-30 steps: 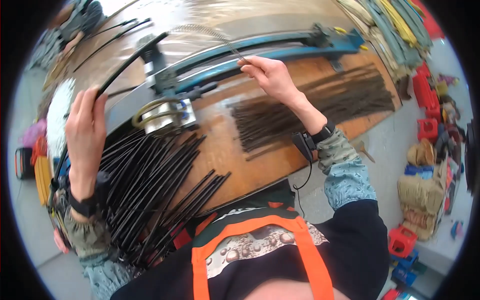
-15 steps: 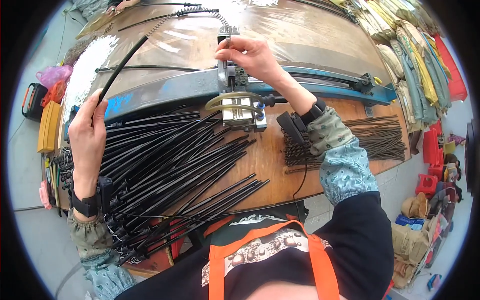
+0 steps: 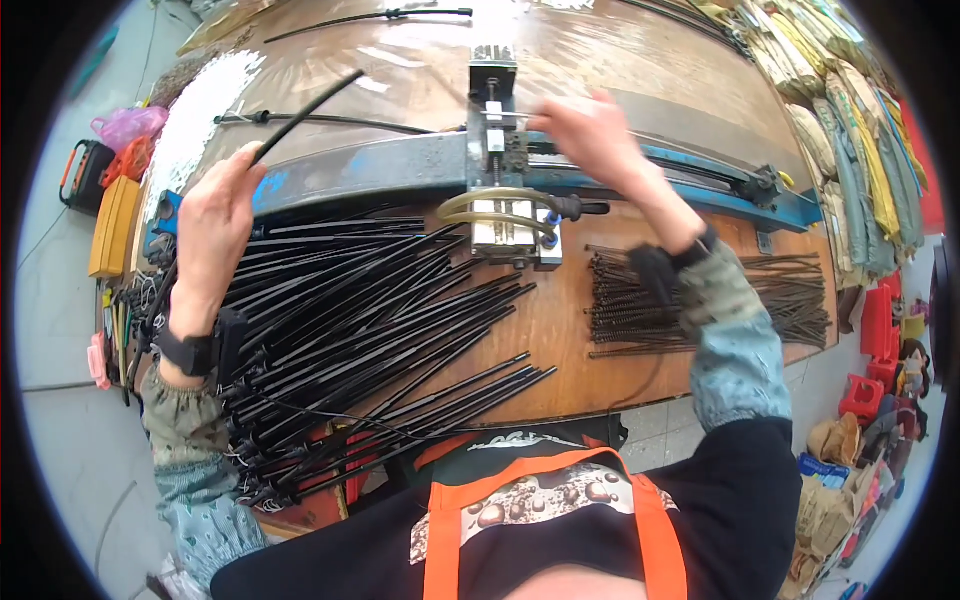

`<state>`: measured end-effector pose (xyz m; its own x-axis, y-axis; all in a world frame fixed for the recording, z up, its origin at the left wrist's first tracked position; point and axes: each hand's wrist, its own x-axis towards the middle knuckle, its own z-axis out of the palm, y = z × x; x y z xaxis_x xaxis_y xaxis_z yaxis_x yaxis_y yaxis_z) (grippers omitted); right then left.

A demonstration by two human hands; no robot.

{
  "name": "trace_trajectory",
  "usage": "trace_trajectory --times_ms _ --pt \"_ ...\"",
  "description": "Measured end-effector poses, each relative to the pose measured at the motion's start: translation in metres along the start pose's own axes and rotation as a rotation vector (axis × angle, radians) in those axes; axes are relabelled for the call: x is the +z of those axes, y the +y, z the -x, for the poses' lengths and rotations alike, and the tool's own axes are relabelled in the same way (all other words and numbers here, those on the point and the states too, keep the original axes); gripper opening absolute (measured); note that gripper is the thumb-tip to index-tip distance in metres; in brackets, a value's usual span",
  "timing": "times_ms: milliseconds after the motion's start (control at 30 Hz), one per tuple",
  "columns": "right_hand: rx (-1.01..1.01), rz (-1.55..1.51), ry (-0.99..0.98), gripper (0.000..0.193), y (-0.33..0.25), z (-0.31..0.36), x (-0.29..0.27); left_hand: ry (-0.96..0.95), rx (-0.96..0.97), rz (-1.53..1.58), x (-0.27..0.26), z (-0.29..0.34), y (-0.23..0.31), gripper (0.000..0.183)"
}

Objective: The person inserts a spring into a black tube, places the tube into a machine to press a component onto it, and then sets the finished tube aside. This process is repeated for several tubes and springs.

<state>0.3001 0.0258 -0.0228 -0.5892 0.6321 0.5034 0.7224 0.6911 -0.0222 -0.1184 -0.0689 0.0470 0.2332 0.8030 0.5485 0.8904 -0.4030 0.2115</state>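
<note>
My left hand (image 3: 213, 220) is closed around a black tube (image 3: 310, 115), whose free end slants up and to the right above the blue beam (image 3: 370, 170). Smeared by motion, my right hand (image 3: 595, 140) is just right of the upright clamp slide (image 3: 494, 125) on the beam. A thin pale rod (image 3: 508, 114) runs from the slide toward my right fingertips; whether they grip it is unclear. Below the slide is a metal clamp block (image 3: 503, 238) with yellowish hoses (image 3: 490, 200). No spring shows at the tube's free end.
Many black tubes (image 3: 380, 340) lie in a pile at the left front. Brown coil springs (image 3: 710, 300) form a bundle on the right. Another black tube (image 3: 340, 123) lies beyond the beam. White pieces (image 3: 200, 120) are heaped at far left; bundled sacks (image 3: 845, 130) stand at far right.
The spring stretching from the tube to my right hand is out of view. My right hand has moved right, away from the clamp slide. My left hand still holds the tube, now with its end free.
</note>
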Motion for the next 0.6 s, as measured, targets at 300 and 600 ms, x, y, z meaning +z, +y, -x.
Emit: trace_trajectory --times_ms 300,600 --pt "0.248 0.073 0.091 0.01 0.06 0.111 -0.062 -0.244 0.31 0.141 0.116 -0.044 0.06 0.016" --pt "0.257 0.023 0.102 0.014 0.06 0.112 -0.046 -0.284 0.239 0.133 0.113 -0.048 0.09 0.021"
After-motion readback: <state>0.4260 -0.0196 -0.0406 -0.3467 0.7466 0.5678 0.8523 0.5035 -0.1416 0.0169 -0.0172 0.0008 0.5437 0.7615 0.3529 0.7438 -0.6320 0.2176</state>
